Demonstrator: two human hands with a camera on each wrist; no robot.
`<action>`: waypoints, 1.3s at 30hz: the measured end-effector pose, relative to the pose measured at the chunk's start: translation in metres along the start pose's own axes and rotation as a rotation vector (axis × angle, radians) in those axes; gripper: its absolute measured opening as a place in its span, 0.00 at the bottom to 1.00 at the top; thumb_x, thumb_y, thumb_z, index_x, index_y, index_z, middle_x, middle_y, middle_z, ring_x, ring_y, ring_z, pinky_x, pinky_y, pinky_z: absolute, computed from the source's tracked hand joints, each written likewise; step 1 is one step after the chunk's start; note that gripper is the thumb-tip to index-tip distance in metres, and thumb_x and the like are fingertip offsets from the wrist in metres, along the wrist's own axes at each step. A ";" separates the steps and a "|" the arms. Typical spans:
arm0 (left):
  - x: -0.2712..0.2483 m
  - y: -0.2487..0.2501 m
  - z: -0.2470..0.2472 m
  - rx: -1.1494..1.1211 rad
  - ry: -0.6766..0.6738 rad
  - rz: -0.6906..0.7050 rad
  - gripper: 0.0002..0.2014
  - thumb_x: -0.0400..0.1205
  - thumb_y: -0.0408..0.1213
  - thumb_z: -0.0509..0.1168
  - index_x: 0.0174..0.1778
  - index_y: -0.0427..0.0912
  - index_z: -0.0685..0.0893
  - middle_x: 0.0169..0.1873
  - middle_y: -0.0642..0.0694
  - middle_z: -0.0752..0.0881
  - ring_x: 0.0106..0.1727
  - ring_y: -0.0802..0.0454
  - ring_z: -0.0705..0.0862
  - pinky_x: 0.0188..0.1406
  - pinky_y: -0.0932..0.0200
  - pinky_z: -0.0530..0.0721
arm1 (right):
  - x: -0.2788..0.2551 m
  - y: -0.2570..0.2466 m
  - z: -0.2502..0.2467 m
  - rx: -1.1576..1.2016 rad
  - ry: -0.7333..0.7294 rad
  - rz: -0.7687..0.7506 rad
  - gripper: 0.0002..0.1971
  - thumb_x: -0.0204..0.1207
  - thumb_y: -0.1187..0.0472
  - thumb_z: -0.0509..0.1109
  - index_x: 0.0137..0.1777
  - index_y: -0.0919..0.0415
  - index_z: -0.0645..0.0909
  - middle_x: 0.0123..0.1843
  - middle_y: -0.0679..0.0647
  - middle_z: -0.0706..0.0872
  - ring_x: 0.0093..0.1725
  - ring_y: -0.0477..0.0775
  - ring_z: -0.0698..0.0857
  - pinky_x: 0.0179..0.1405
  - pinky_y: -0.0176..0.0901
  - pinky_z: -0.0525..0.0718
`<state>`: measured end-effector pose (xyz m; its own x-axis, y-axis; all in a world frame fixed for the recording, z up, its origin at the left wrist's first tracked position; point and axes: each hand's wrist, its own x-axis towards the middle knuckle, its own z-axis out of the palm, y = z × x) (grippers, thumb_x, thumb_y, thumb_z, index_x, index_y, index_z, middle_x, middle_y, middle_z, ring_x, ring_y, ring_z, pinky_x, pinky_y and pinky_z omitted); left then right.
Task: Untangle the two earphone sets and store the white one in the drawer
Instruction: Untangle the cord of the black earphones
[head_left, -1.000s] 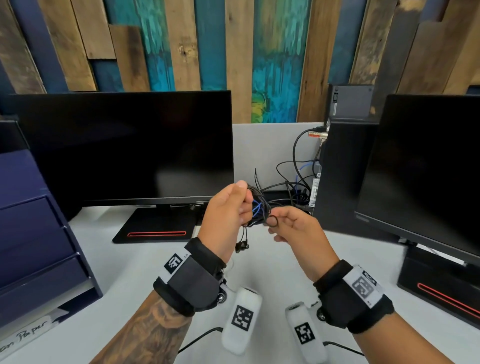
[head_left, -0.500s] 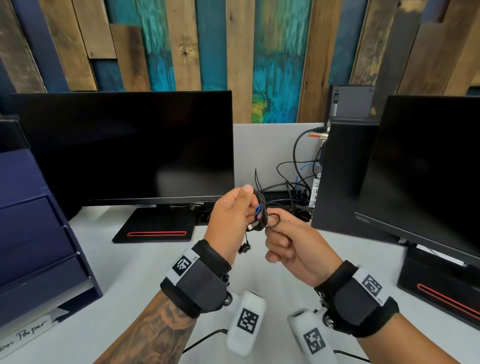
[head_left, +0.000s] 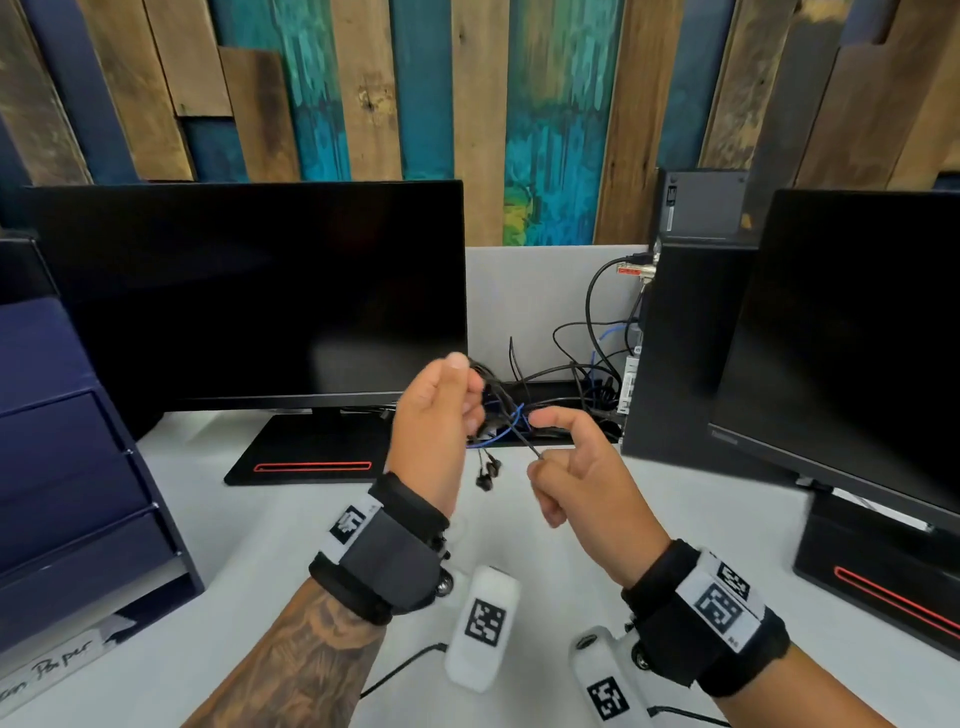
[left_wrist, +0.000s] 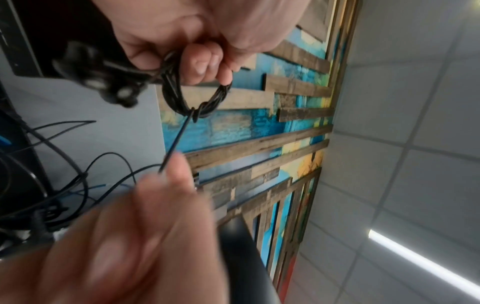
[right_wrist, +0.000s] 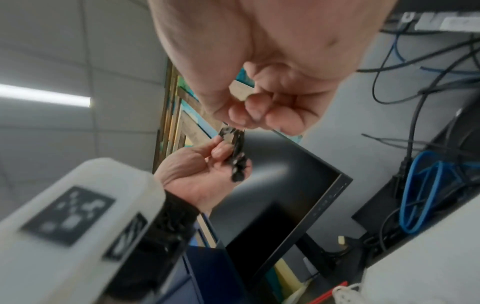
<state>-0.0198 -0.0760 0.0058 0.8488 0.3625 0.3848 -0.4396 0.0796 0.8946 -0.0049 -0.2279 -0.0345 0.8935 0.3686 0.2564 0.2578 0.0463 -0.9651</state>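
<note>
My left hand (head_left: 467, 400) is raised over the desk and grips a coiled black earphone set (left_wrist: 182, 100). Its two earbuds (head_left: 487, 472) dangle below the fist. My right hand (head_left: 540, 458) pinches one black strand (left_wrist: 176, 139) between thumb and forefinger and holds it taut, down and right of the coil. The right wrist view shows the left hand (right_wrist: 207, 164) with the black bundle (right_wrist: 237, 156) in its fingers. A bit of white cord (right_wrist: 344, 292) lies at that view's bottom edge; I cannot tell whether it is the white earphone. The blue drawer unit (head_left: 67, 467) stands at the left, drawers closed.
Two dark monitors (head_left: 249, 291) (head_left: 852, 332) flank the white desk (head_left: 270, 561). A black computer tower (head_left: 675, 353) with a tangle of black and blue cables (head_left: 587, 384) stands behind my hands. A grey partition and a wooden plank wall close off the back.
My right hand has drawn one strand out of the coil, down and to the right. The hands, close together before, now stand a little apart with the strand stretched between them.
</note>
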 end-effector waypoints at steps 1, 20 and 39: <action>0.007 0.003 -0.006 -0.041 0.042 -0.002 0.18 0.91 0.40 0.54 0.35 0.43 0.76 0.24 0.52 0.66 0.27 0.55 0.65 0.31 0.63 0.67 | -0.003 0.003 -0.004 -0.058 0.008 -0.018 0.17 0.80 0.74 0.64 0.59 0.52 0.77 0.25 0.55 0.72 0.27 0.53 0.70 0.29 0.42 0.72; -0.009 0.016 0.001 0.067 -0.060 0.029 0.17 0.91 0.42 0.55 0.37 0.41 0.77 0.25 0.53 0.67 0.28 0.55 0.65 0.30 0.61 0.67 | 0.000 -0.028 0.018 -0.077 0.114 -0.274 0.19 0.75 0.58 0.81 0.61 0.49 0.77 0.45 0.55 0.83 0.37 0.48 0.79 0.39 0.36 0.79; -0.012 0.008 0.003 0.205 -0.068 0.091 0.18 0.91 0.41 0.54 0.37 0.36 0.76 0.22 0.57 0.67 0.27 0.58 0.65 0.28 0.69 0.70 | 0.004 -0.020 0.006 -0.401 0.189 -0.464 0.07 0.80 0.62 0.75 0.53 0.49 0.85 0.45 0.42 0.87 0.44 0.49 0.86 0.41 0.38 0.84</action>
<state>-0.0328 -0.0829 0.0093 0.8294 0.2958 0.4740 -0.4520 -0.1434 0.8804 -0.0087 -0.2218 -0.0144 0.6960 0.2222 0.6828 0.7180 -0.2030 -0.6658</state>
